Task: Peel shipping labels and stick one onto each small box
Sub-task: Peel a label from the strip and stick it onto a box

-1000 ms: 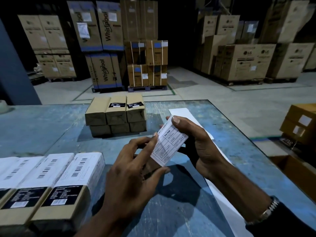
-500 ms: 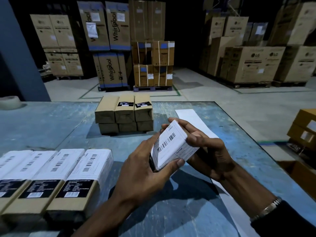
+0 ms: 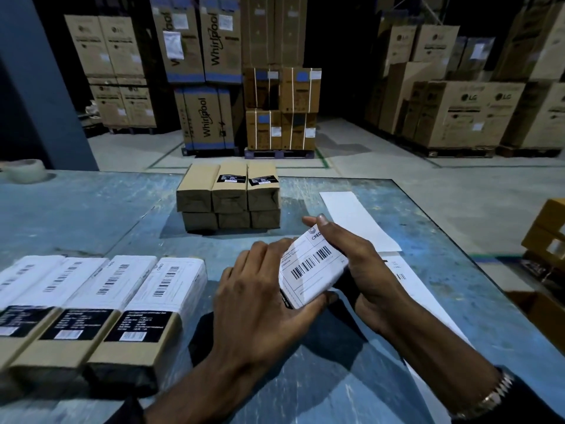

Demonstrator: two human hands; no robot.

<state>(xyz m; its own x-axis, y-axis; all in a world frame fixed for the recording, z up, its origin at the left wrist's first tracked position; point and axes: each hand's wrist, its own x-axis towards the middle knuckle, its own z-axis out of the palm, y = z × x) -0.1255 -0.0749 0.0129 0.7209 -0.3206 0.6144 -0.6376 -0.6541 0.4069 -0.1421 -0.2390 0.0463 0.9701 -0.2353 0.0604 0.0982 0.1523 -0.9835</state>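
I hold a small box (image 3: pixel 308 267) above the blue table, its top covered by a white barcode shipping label. My left hand (image 3: pixel 263 301) grips its near end, thumb under the edge. My right hand (image 3: pixel 357 264) wraps the far side, fingers over the label's top corner. Several labelled boxes (image 3: pixel 146 298) lie in a row at the near left. A stack of unlabelled brown boxes (image 3: pixel 229 195) sits at the table's middle back. A white strip of label backing (image 3: pixel 357 218) lies on the right, running under my right forearm.
The blue table (image 3: pixel 91 209) ends in a slanted right edge with floor beyond. A tape roll (image 3: pixel 26 169) sits at the far left. Open cartons (image 3: pixel 547 228) stand on the floor at right. Large appliance cartons on pallets fill the background.
A second ago I held only a loose label between my fingers. Now the label lies flat on the box and both hands are pressed around it, the box tilted flatter.
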